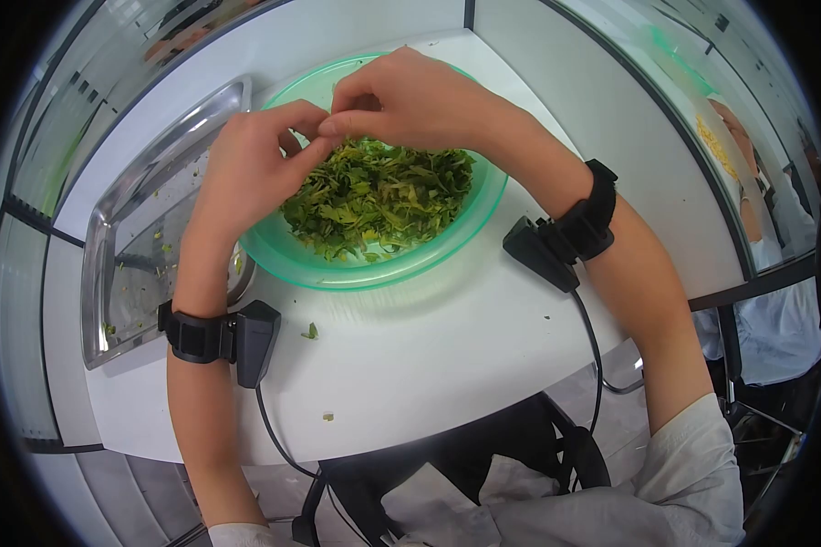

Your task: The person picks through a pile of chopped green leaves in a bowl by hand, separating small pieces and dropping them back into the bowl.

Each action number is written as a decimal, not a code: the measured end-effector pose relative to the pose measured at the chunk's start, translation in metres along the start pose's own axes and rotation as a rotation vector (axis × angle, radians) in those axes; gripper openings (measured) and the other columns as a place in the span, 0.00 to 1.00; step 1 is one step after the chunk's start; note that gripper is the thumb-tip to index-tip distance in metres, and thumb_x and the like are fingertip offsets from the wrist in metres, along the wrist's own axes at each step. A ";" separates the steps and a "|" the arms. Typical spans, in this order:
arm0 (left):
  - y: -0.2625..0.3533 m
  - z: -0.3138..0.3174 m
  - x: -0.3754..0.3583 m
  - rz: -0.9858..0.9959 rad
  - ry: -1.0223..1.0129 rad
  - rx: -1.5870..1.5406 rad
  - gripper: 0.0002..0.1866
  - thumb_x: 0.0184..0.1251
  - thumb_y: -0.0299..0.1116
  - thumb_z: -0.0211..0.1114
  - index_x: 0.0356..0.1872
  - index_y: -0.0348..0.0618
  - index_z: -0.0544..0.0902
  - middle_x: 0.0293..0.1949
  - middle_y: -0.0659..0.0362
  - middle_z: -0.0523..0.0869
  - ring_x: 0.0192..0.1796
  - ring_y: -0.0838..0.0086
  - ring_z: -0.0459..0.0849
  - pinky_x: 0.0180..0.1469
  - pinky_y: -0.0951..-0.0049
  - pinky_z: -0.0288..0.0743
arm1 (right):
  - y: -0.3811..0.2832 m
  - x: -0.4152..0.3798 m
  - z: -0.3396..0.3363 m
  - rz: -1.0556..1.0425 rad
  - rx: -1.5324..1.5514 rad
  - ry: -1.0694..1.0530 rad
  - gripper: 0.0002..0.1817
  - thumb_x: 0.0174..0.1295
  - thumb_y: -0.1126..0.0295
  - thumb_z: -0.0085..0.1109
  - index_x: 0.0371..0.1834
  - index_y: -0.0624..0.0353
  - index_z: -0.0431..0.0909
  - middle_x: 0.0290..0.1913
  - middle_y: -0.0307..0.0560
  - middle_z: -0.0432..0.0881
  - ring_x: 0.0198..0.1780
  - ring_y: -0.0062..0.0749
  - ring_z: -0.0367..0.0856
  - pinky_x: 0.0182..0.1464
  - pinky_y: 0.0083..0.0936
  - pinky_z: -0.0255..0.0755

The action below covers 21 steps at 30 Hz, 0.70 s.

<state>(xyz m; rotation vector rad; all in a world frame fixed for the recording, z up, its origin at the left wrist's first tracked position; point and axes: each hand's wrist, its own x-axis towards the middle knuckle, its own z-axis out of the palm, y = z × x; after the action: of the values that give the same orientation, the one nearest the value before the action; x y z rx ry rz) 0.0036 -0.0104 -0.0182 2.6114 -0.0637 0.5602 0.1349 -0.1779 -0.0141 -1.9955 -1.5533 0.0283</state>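
Over the far left part of a green translucent bowl (365, 276), my two hands meet at the fingertips. My left hand (255, 164) is closed in a pinch, thumb against forefinger. Touching it, my right hand (406, 98) is pinched as well, its fingers bent. Anything between the fingertips is too small or too hidden to make out. Below them, a heap of chopped or torn green leaves (379, 196), like a leafy herb, fills much of the bowl.
A shiny metal tray (96, 301) with green scraps lies to the left, partly under the bowl. Leaf bits (311, 332) dot the white table (401, 365). Low partitions (611, 118) enclose the table. Wrist straps with black boxes trail cables. Another person sits beyond the right partition.
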 end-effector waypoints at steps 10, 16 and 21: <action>0.004 -0.005 0.000 0.012 -0.061 0.105 0.06 0.64 0.35 0.70 0.35 0.45 0.88 0.30 0.57 0.90 0.29 0.63 0.88 0.34 0.66 0.78 | 0.003 0.001 0.004 -0.023 0.009 -0.042 0.11 0.63 0.62 0.62 0.38 0.58 0.85 0.34 0.46 0.89 0.37 0.33 0.88 0.43 0.28 0.79; 0.008 -0.005 0.000 0.010 -0.064 0.159 0.05 0.63 0.34 0.70 0.35 0.45 0.89 0.31 0.57 0.90 0.31 0.62 0.89 0.35 0.65 0.79 | 0.000 -0.002 0.001 -0.001 -0.018 -0.007 0.10 0.55 0.63 0.63 0.35 0.58 0.84 0.32 0.45 0.89 0.35 0.34 0.87 0.41 0.28 0.79; 0.002 -0.002 -0.002 0.064 -0.054 0.138 0.05 0.64 0.31 0.69 0.37 0.42 0.88 0.27 0.57 0.88 0.26 0.69 0.83 0.31 0.69 0.74 | 0.001 -0.001 0.000 0.045 -0.063 0.075 0.11 0.55 0.63 0.64 0.33 0.58 0.84 0.30 0.46 0.88 0.32 0.35 0.87 0.40 0.29 0.80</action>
<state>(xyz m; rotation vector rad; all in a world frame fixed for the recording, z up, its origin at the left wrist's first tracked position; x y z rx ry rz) 0.0012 -0.0110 -0.0166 2.7670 -0.1311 0.5342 0.1358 -0.1787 -0.0153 -2.0559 -1.4785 -0.0777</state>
